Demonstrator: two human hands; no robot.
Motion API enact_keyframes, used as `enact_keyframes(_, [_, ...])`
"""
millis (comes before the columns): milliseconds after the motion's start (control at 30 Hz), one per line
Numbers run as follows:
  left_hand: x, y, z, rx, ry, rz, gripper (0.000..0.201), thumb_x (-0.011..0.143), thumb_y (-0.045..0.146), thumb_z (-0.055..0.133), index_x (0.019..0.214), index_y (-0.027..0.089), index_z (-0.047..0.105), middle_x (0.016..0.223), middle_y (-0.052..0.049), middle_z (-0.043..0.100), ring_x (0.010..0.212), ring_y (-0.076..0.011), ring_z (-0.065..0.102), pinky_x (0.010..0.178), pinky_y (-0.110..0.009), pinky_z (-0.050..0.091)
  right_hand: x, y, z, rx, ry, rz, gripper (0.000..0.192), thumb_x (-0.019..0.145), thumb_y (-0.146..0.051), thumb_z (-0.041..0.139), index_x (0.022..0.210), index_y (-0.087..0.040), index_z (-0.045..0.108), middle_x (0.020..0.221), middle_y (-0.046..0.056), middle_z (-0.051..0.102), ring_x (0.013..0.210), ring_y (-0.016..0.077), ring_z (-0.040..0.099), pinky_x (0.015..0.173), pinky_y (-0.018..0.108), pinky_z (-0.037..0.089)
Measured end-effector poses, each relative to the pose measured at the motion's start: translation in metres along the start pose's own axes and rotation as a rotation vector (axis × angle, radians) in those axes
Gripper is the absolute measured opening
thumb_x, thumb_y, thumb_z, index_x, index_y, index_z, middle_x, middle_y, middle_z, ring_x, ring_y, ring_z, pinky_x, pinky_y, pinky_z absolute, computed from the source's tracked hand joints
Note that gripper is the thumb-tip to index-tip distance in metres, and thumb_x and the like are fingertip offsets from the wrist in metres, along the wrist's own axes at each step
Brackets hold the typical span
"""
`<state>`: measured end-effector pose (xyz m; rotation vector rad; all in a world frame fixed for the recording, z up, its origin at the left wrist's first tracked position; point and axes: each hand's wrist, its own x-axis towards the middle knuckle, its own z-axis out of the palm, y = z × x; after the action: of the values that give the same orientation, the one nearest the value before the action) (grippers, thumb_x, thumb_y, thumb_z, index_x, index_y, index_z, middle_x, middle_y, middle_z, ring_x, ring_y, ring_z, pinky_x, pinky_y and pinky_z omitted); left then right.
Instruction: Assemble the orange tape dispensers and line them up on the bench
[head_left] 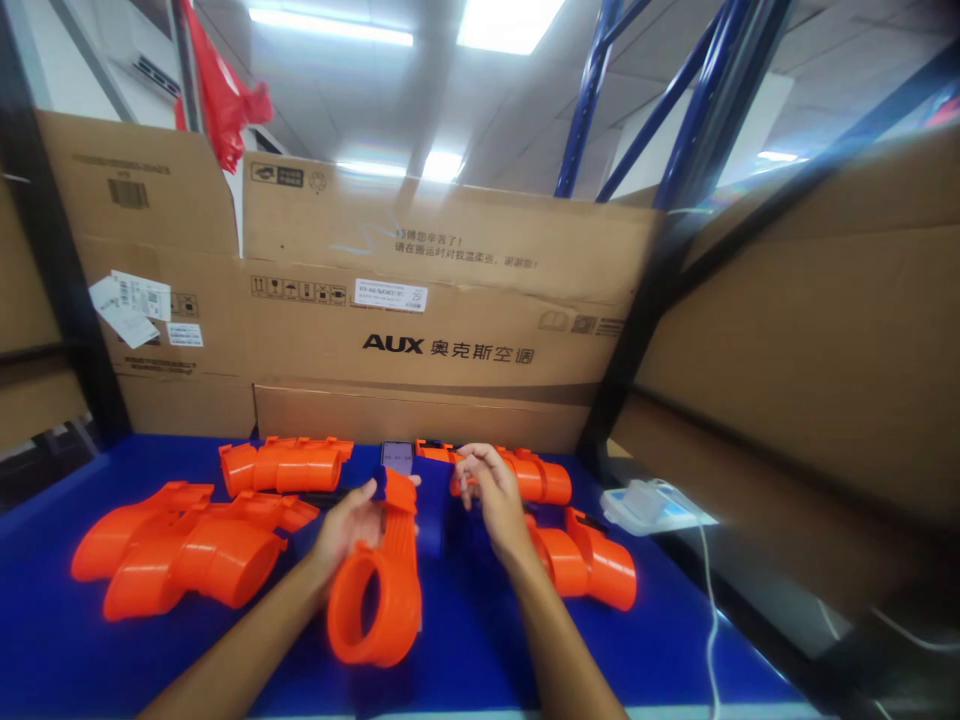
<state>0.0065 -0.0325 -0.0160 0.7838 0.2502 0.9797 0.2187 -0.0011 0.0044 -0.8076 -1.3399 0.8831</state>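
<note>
On the blue table, near its middle, the left hand grips one orange plastic part by its narrow ribbed end, fingers curled around it; the part's wide ring end hangs toward the camera, just above the tabletop. The right hand is raised beside it, fingers loosely curled and pinched together near the part's top end; whether it holds anything small I cannot tell.

To the left lie two larger orange parts, overlapping each other. Behind them sits another group of orange parts, two or three pressed together; the exact count is unclear. Behind the right hand lies one more cluster, and just right of the wrist lie two ring-ended orange pieces, touching each other.

One phone stands at the back between the rear groups, screen lit. One white device with a white cable rests at the table's right edge. Cardboard boxes wall the table at the back and right, and one red bag hangs above the left.
</note>
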Motion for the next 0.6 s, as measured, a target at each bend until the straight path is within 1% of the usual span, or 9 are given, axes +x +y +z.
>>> enact_keyframes(67, [-0.001,0.004,0.001,-0.021,-0.002,0.036,0.065,0.087,0.05,0.055,0.138,0.01,0.051,0.093,-0.015,0.074,0.083,-0.0294,0.072,0.073,-0.036,0.054,-0.001,-0.003,0.001,0.084,-0.115,0.084,0.035,0.089,-0.051,0.055,0.11,-0.023,0.057,0.081,0.002,0.061,0.067,0.0163,0.058,0.055,0.026,0.045])
enact_keyframes(133, [-0.001,0.007,-0.001,-0.026,-0.012,0.039,0.066,0.088,0.05,0.055,0.138,0.008,0.051,0.091,-0.015,0.075,0.08,-0.029,0.072,0.07,-0.035,0.054,-0.004,-0.006,0.004,0.139,-0.265,0.18,0.041,0.09,-0.056,0.052,0.117,-0.025,0.057,0.087,0.004,0.065,0.08,0.0194,0.063,0.064,0.03,0.05])
enact_keyframes(200, [-0.001,0.008,-0.005,-0.03,-0.019,0.036,0.065,0.088,0.05,0.054,0.137,0.007,0.052,0.089,-0.015,0.075,0.078,-0.0283,0.072,0.068,-0.034,0.053,-0.009,-0.007,0.01,0.166,-0.405,0.285,0.046,0.093,-0.061,0.045,0.122,-0.027,0.057,0.092,0.005,0.067,0.087,0.0212,0.065,0.07,0.034,0.052])
enact_keyframes(267, [0.0,0.007,-0.009,-0.032,-0.022,0.041,0.063,0.089,0.05,0.053,0.135,0.008,0.054,0.088,-0.014,0.075,0.077,-0.0276,0.072,0.068,-0.034,0.053,-0.014,-0.008,0.016,0.175,-0.484,0.361,0.051,0.094,-0.064,0.041,0.123,-0.027,0.059,0.097,0.007,0.069,0.094,0.0231,0.066,0.073,0.038,0.054])
enact_keyframes(333, [0.001,0.005,-0.011,-0.03,-0.025,0.051,0.061,0.089,0.05,0.052,0.134,0.009,0.055,0.089,-0.014,0.075,0.079,-0.0279,0.072,0.07,-0.035,0.053,-0.018,-0.008,0.021,0.187,-0.484,0.381,0.054,0.093,-0.066,0.041,0.124,-0.026,0.06,0.103,0.009,0.07,0.101,0.0244,0.065,0.079,0.041,0.055])
enact_keyframes(433, [0.002,0.003,-0.011,-0.034,-0.031,0.056,0.062,0.089,0.051,0.052,0.134,0.01,0.054,0.093,-0.015,0.074,0.082,-0.0293,0.072,0.073,-0.037,0.054,-0.02,-0.007,0.025,0.251,-0.405,0.35,0.054,0.091,-0.065,0.047,0.128,-0.028,0.059,0.118,0.008,0.069,0.116,0.0248,0.06,0.094,0.044,0.052])
enact_keyframes(467, [0.003,0.003,-0.011,-0.042,-0.029,0.055,0.062,0.088,0.051,0.053,0.134,0.01,0.054,0.094,-0.015,0.074,0.083,-0.0296,0.072,0.074,-0.038,0.054,-0.02,-0.005,0.025,0.274,-0.369,0.337,0.053,0.091,-0.064,0.05,0.13,-0.029,0.059,0.124,0.006,0.067,0.123,0.0242,0.056,0.1,0.044,0.048])
enact_keyframes(533, [0.004,0.002,-0.01,-0.064,-0.017,0.051,0.06,0.089,0.05,0.053,0.133,0.01,0.055,0.096,-0.015,0.074,0.085,-0.03,0.072,0.076,-0.039,0.054,-0.02,0.0,0.024,0.299,-0.293,0.318,0.052,0.089,-0.061,0.055,0.131,-0.032,0.059,0.137,0.002,0.06,0.136,0.0219,0.045,0.113,0.043,0.037])
enact_keyframes(600, [0.004,0.001,-0.011,-0.082,0.0,0.043,0.057,0.089,0.048,0.053,0.132,0.011,0.056,0.096,-0.015,0.074,0.086,-0.0302,0.071,0.079,-0.04,0.053,-0.019,0.006,0.022,0.275,-0.234,0.304,0.051,0.089,-0.059,0.058,0.132,-0.033,0.059,0.144,-0.001,0.054,0.143,0.0205,0.034,0.12,0.043,0.025])
